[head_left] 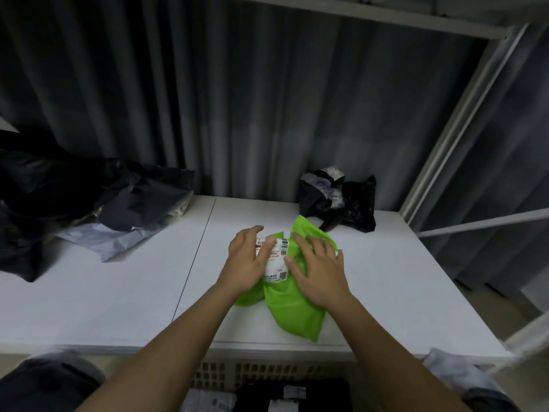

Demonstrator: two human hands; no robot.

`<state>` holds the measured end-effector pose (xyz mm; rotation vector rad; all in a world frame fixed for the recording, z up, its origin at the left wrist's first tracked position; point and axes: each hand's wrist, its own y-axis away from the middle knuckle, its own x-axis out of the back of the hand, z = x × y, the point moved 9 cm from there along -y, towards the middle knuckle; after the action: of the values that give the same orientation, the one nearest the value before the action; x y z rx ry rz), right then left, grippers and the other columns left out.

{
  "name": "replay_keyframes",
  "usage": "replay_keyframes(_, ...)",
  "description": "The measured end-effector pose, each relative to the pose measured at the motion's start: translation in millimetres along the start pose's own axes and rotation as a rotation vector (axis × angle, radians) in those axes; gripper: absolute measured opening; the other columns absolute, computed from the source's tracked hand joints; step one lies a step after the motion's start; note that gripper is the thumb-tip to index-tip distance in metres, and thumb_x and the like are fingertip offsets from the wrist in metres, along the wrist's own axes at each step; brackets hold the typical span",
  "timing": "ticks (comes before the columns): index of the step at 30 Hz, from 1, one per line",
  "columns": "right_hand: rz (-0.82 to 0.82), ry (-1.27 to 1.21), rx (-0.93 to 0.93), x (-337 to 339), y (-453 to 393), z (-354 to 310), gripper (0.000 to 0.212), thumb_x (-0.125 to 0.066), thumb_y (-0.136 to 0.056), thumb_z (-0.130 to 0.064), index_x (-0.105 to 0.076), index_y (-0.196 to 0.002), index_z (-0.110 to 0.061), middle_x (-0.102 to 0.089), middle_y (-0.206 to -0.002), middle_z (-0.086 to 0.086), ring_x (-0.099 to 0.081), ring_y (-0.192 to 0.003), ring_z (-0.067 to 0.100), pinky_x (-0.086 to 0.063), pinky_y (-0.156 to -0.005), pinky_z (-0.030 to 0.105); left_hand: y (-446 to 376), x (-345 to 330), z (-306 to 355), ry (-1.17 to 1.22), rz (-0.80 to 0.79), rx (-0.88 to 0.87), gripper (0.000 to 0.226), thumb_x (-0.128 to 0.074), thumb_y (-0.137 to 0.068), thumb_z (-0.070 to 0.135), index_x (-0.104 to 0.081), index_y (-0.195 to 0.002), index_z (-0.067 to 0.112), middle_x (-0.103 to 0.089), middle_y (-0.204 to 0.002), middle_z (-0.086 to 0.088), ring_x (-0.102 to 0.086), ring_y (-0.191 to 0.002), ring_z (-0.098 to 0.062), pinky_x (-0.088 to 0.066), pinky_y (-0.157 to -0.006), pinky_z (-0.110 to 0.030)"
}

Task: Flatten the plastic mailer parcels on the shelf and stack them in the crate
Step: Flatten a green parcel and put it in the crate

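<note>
Hands first: your left hand [246, 260] lies flat, fingers straight, on the white shipping label [276, 260] of the green mailer [289, 304]; your right hand [319, 275] lies flat beside it, fingers spread over the mailer's right half. Neither hand grips anything.

Mailer sits mid-shelf on the white shelf [118, 292], directly under both palms. Long axis runs far to near, tilting slightly right at the near end, which pokes out toward the shelf's front edge.

Judgement: press along that axis, then draw it near; the crate [225, 373] lies below the front edge, straight toward you. Right hand is nearer the free near end.

Farther out: black crumpled mailer [350, 203] far right, dark mailer pile [89, 203] far left, both untouched.
</note>
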<state>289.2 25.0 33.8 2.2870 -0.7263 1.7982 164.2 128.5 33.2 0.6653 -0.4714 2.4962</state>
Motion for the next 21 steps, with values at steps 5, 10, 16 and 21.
replay_keyframes(5, 0.041, -0.222, -0.097, -3.0, -14.5, 18.3, 0.047, -0.036, -0.097, -0.053, -0.042, -0.138, -0.031, -0.044, -0.14, 0.004, -0.03, -0.133, 0.024, -0.024, -0.111, 0.047, 0.5, -3.6, 9.7, -0.025, -0.035, -0.103, 0.051, -0.055, -0.092, 0.042, -0.041, -0.137, 0.023, -0.042, -0.133, 0.0, -0.03, -0.128, -0.018, -0.026, -0.1, -0.023)
replay_keyframes(10, -0.004, -0.119, -0.079, 2.2, -21.8, -1.5, 0.045, -0.033, -0.098, -0.051, -0.042, -0.137, -0.031, -0.041, -0.143, -0.001, -0.024, -0.138, 0.022, 0.0, -0.115, 0.056, 1.2, 11.1, 8.9, -0.121, -0.005, -0.1, 0.03, -0.052, -0.095, 0.037, -0.054, -0.122, 0.023, -0.052, -0.117, -0.002, -0.037, -0.115, -0.023, -0.033, -0.096, -0.03)
replay_keyframes(16, 0.0, -0.031, 0.103, 19.8, -21.1, -46.9, 0.042, -0.03, -0.099, -0.051, -0.045, -0.131, -0.029, -0.048, -0.128, 0.002, -0.036, -0.129, 0.025, 0.001, -0.116, 0.052, 7.2, 30.0, 14.2, -0.234, 0.015, -0.046, 0.025, -0.048, -0.096, 0.043, -0.054, -0.11, 0.023, -0.048, -0.106, 0.001, -0.038, -0.112, -0.024, -0.028, -0.087, -0.03)
replay_keyframes(21, 0.245, -0.155, 0.239, 46.6, -16.6, -65.2, 0.039, -0.038, -0.095, -0.044, -0.058, -0.105, -0.012, -0.055, -0.102, 0.007, -0.049, -0.102, 0.029, -0.033, -0.099, 0.04, 4.6, 62.0, 35.9, -0.242, 0.121, -0.008, 0.022, -0.055, -0.091, 0.046, -0.061, -0.097, 0.026, -0.056, -0.105, -0.002, -0.046, -0.11, -0.026, -0.03, -0.088, -0.033)
